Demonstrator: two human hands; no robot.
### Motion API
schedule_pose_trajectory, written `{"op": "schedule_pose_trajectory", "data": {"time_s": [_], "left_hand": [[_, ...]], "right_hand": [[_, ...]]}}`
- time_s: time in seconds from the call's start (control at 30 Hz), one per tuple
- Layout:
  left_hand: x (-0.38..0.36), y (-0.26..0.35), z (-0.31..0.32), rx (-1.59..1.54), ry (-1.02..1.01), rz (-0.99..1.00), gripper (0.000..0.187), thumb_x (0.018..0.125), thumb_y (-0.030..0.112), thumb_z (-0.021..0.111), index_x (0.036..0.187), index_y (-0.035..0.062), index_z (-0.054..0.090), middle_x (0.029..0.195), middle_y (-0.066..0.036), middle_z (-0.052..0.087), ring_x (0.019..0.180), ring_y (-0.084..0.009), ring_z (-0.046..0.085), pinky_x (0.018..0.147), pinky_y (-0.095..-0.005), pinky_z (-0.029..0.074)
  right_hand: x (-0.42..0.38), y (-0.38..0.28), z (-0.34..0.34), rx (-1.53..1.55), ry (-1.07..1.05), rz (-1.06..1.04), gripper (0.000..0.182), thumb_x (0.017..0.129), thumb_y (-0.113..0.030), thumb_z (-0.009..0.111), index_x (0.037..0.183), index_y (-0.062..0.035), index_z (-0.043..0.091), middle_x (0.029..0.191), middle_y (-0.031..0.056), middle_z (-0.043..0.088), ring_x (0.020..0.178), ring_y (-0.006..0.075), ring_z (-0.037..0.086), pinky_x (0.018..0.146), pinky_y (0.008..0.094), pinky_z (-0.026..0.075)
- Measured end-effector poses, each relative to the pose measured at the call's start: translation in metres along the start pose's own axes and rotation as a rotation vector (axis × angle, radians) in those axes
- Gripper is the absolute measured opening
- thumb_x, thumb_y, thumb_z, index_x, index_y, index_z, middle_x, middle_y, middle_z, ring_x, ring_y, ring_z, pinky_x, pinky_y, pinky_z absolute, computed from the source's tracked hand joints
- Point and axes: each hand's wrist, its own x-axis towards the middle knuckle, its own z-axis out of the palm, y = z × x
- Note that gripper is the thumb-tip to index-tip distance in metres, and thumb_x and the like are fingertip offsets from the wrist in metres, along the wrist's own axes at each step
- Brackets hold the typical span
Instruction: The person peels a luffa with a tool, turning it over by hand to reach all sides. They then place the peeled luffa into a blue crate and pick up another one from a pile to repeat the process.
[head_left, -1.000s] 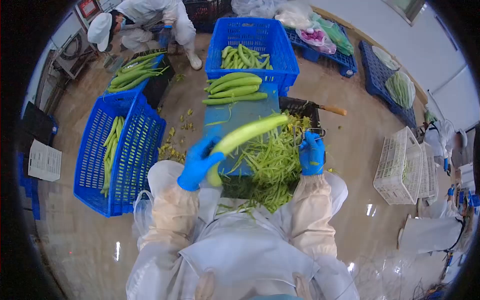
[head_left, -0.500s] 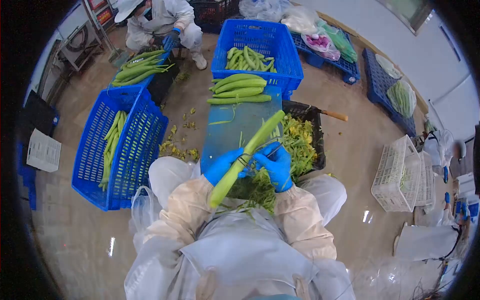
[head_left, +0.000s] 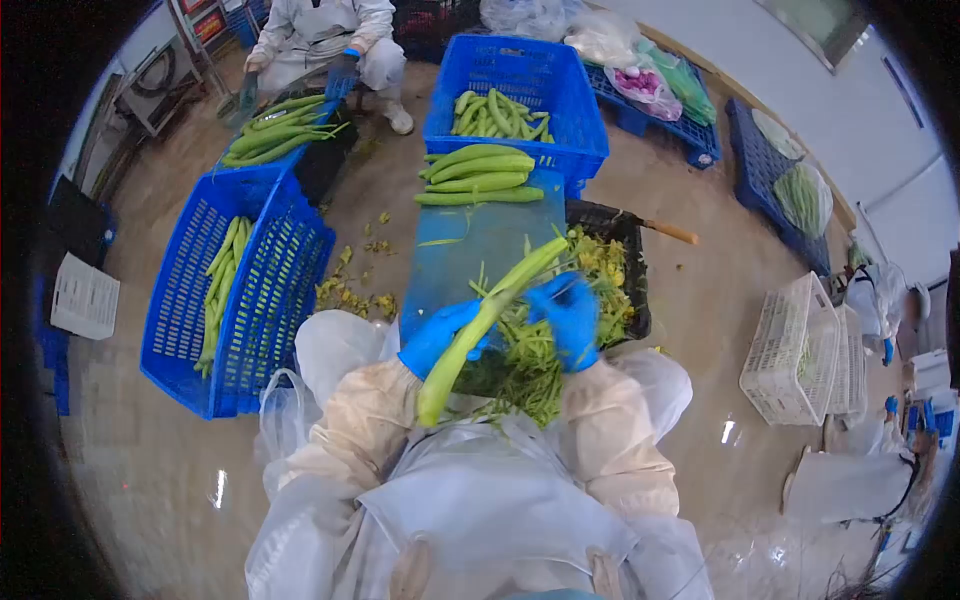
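Peeler in right hand [head_left: 570,315] mostly hidden, likely blurred; co-worker [head_left: 320,35] cut off at top edge.

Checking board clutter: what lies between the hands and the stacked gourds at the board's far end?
Head view: mostly bare blue board, with one thin peel strip and a few scraps near the left hand and right hand. Stacked gourds lie beyond.

Long pale-green gourd [head_left: 478,330] held slantwise over the lap

It is slender and mostly stripped of its skin — pale yellow-green along its length, greener toward the far tip. It tilts from a blunt near end low by the apron up to the far end above a heap of green peelings [head_left: 530,365], gripped near its middle.
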Motion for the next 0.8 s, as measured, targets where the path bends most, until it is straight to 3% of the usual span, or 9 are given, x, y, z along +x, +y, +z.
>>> {"op": "schedule_pose_trajectory", "data": {"time_s": [0.1,0.27,0.4,0.47,0.53,0.63,0.8], "left_hand": [[-0.004,0.000,0.002,0.037,-0.035,0.022,0.033,0.086,0.031,0.051,0.106,0.0042,0.053,0.077,-0.005,0.055,0.057,-0.0122,0.052,0.046,-0.0223,0.043],[-0.014,0.001,-0.002,0.138,-0.082,-0.004,0.035,0.085,0.034,0.051,0.105,0.0054,0.053,0.076,-0.005,0.056,0.055,-0.0109,0.052,0.046,-0.0215,0.043],[-0.009,0.001,0.005,0.126,-0.075,0.009,0.039,0.087,0.034,0.048,0.114,0.0065,0.049,0.077,-0.004,0.055,0.058,-0.0096,0.051,0.047,-0.0208,0.043],[-0.001,-0.001,0.000,0.068,-0.130,-0.026,0.041,0.087,0.034,0.047,0.119,0.0074,0.047,0.079,-0.003,0.055,0.060,-0.0093,0.051,0.047,-0.0206,0.042],[0.002,-0.002,-0.007,0.129,-0.188,-0.099,0.046,0.088,0.034,0.046,0.128,0.0108,0.038,0.083,-0.002,0.053,0.062,-0.0087,0.050,0.046,-0.0204,0.041],[-0.005,0.000,-0.005,0.028,-0.268,-0.164,0.044,0.088,0.033,0.046,0.126,0.0122,0.040,0.082,-0.002,0.052,0.059,-0.0088,0.048,0.045,-0.0205,0.040],[-0.022,0.000,-0.001,0.103,-0.270,-0.182,0.041,0.087,0.033,0.047,0.122,0.0109,0.042,0.082,-0.002,0.051,0.058,-0.0092,0.048,0.045,-0.0213,0.040]], "right_hand": [[0.001,0.018,0.003,-0.006,-0.031,0.029,0.023,0.069,-0.003,0.070,0.084,-0.0023,0.052,0.069,0.0049,0.057,0.058,0.0124,0.055,0.050,0.0254,0.046],[0.087,0.005,-0.098,-0.060,0.368,-0.133,0.021,0.071,-0.010,0.069,0.072,-0.0049,0.049,0.068,0.0064,0.057,0.053,0.0133,0.054,0.047,0.0262,0.046],[0.053,-0.006,-0.072,-0.026,0.230,-0.126,0.017,0.073,-0.006,0.066,0.073,-0.0046,0.050,0.067,0.0068,0.056,0.054,0.0147,0.055,0.047,0.0259,0.045],[0.007,-0.017,-0.021,0.036,0.019,0.047,0.017,0.072,-0.002,0.066,0.075,-0.0036,0.050,0.067,0.0066,0.056,0.056,0.0149,0.056,0.047,0.0262,0.046],[-0.020,0.017,-0.001,0.047,-0.170,0.077,0.018,0.070,0.000,0.067,0.077,-0.0024,0.050,0.067,0.0065,0.056,0.056,0.0150,0.056,0.048,0.0268,0.047],[-0.004,0.014,-0.009,0.015,-0.185,0.126,0.020,0.069,0.000,0.068,0.078,-0.0015,0.050,0.067,0.0066,0.056,0.054,0.0147,0.056,0.049,0.0267,0.047],[0.089,-0.012,-0.067,-0.065,0.099,-0.064,0.019,0.072,-0.008,0.068,0.070,-0.0037,0.049,0.059,0.0053,0.055,0.050,0.0136,0.054,0.047,0.0255,0.044]]}}
